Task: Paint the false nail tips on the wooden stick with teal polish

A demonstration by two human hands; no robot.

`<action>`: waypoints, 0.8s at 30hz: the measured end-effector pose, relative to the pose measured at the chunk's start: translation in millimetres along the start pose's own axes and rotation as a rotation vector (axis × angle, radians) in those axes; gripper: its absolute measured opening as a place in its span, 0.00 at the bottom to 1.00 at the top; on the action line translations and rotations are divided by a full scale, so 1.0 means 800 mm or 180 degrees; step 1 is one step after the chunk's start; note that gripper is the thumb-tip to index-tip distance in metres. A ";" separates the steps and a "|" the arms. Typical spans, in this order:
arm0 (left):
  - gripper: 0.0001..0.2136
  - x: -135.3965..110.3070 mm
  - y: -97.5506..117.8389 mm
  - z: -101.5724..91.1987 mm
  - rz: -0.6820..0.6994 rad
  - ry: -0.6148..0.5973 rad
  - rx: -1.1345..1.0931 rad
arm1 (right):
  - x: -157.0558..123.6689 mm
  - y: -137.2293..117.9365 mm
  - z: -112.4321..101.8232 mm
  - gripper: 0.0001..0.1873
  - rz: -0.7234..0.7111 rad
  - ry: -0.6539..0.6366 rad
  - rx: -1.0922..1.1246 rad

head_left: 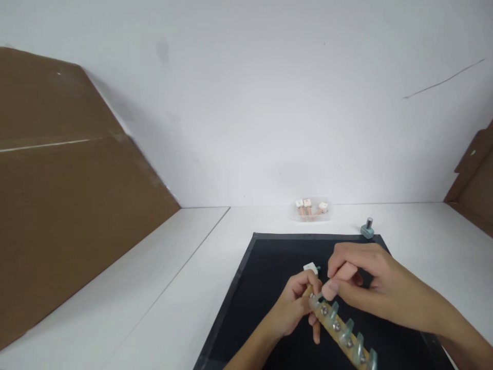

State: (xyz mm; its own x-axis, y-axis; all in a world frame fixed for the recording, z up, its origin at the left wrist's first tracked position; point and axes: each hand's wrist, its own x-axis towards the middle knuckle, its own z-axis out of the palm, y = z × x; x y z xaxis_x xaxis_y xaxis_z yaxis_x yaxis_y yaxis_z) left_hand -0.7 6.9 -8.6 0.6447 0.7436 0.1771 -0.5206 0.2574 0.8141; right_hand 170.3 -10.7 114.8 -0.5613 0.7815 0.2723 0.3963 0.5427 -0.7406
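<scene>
Yellow bar [342, 340] between left fingers [304, 279]

We look through one camera on the wearer's head, facing forward and down over the white tabletop [165, 288] to the white wall [269, 103], which fills much of the upper half. We view the left hand [293, 304] and right hand [370, 280] from close above, right of centre; the black mat [269, 262] widens toward us.
</scene>
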 end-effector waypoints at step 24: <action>0.13 0.001 0.003 0.006 -0.0065 0.0110 0.0064 | 0.002 -0.002 0.001 0.07 -0.0003 -0.0065 0.0028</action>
State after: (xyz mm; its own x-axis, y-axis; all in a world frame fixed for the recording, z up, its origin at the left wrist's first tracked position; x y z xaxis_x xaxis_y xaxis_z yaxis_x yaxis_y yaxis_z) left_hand 1.1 4.8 -4.0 0.6353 0.7592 0.1414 -0.4958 0.2606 0.8284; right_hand 168.3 -10.4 116.2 -0.5766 0.7744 0.2605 0.3894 0.5407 -0.7457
